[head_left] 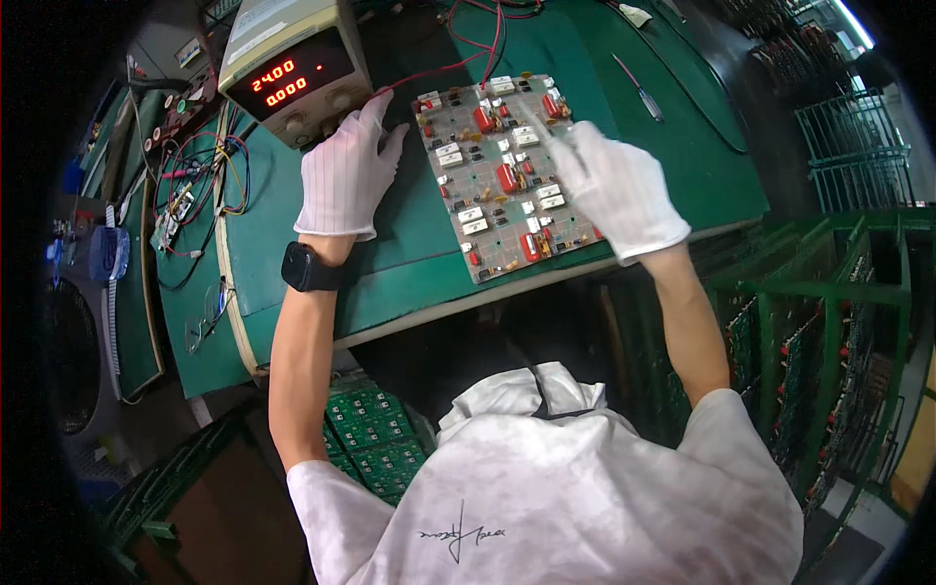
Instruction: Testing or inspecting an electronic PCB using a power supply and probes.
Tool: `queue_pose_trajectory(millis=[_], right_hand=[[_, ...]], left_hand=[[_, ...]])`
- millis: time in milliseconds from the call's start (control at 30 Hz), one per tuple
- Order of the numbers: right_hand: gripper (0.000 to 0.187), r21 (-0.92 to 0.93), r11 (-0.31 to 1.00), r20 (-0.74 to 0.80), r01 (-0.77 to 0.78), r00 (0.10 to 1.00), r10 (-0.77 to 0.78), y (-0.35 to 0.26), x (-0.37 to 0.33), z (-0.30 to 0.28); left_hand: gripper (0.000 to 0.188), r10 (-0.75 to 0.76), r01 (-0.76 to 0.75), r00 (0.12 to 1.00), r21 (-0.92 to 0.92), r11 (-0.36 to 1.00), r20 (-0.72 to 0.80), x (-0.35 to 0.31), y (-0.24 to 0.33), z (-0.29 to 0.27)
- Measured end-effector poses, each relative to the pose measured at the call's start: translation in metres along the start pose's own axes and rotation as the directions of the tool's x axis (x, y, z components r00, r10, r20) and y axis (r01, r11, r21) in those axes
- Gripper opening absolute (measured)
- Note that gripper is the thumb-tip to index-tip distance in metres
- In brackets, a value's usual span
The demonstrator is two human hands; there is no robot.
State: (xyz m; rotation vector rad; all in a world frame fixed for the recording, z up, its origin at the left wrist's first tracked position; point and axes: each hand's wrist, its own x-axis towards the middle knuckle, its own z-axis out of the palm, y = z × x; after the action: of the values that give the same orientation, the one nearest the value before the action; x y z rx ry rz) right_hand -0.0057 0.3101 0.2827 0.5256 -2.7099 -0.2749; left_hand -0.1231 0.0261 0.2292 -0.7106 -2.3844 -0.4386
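Observation:
My left hand [343,180], in a white striped glove, reaches to the lower front of a beige power supply [292,68] with a lit red display. Its thumb and a finger stretch apart beside the knob [338,100]; other fingertips are hidden against the unit. To its right, a panel of joined circuit boards [483,200] lies on the green mat, carrying red and white block-shaped parts. My right hand [624,185], also gloved, hovers over or touches the panel's right side. Motion smears its fingers, so whether they hold anything cannot be seen.
Red and black leads [492,44] run to the panel's far edge. A pen-like tool [639,90] lies at the right on the green mat [702,175]. Tangled wires [210,166] sit at left. Green racks of boards [809,331] stand right; green boards [370,429] rest below the bench.

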Motion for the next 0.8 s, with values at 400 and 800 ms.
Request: queue_pose_trajectory(millis=[400, 800], right_hand=[[0.028, 0.079, 0.997, -0.267, -0.009, 0.963, 0.03, -0.021, 0.007, 0.019], [0.027, 0.332, 0.925, -0.024, -0.186, 0.978, 0.205, -0.027, 0.014, 0.017]], left_hand=[[0.043, 0.04, -0.033, 0.997, 0.1, 0.994, -0.07, -0.002, -0.004, 0.005], [0.041, 0.029, -0.026, 0.999, 0.073, 0.997, -0.041, -0.002, -0.004, 0.002]])
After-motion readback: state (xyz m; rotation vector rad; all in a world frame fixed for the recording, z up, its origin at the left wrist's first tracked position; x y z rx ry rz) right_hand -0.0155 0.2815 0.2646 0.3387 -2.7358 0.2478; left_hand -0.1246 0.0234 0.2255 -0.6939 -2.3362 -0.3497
